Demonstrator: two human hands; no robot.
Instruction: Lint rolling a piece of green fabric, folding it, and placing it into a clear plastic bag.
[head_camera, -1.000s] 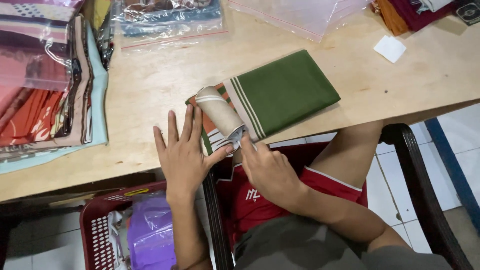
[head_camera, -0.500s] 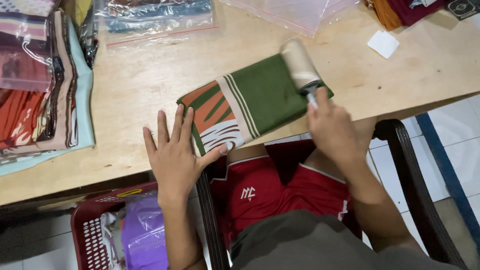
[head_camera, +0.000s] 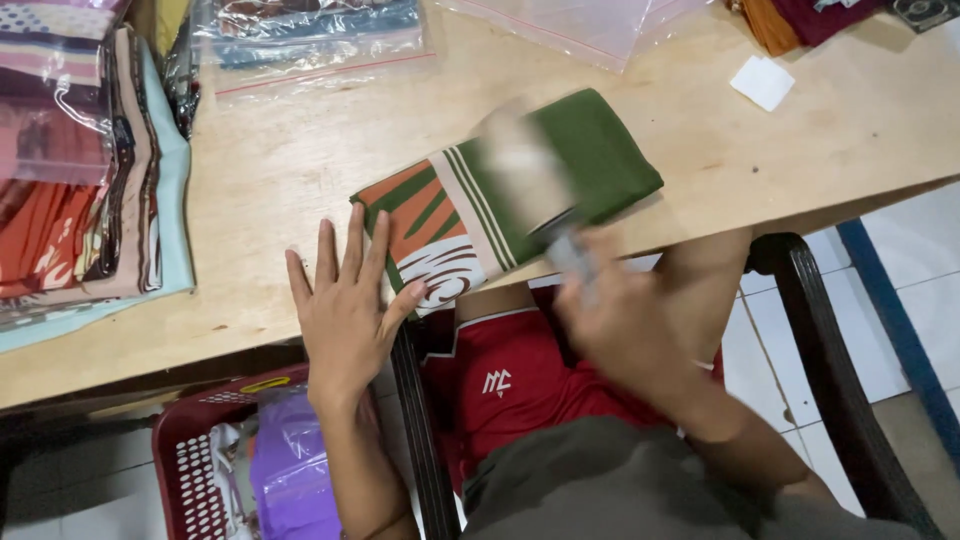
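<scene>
A folded cloth (head_camera: 610, 160), green with an orange, cream and white patterned end, lies on the wooden table (head_camera: 300, 180) near its front edge. My left hand (head_camera: 345, 305) rests flat with fingers spread at the cloth's patterned left corner. My right hand (head_camera: 620, 320), blurred by motion, grips the handle of a lint roller (head_camera: 525, 165). The roller's pale head lies across the middle of the cloth.
A stack of bagged folded fabrics (head_camera: 80, 160) fills the table's left side. Clear plastic bags (head_camera: 320, 35) lie at the back, a small white square (head_camera: 762, 80) and more cloths (head_camera: 810, 18) at the far right. A red basket (head_camera: 205, 470) stands below left, beside a dark chair (head_camera: 830, 340).
The roller went from the cloth's left end to its right end, then back toward the middle. My left hand stayed pressed at the left corner. The patterned end is now uncovered.
</scene>
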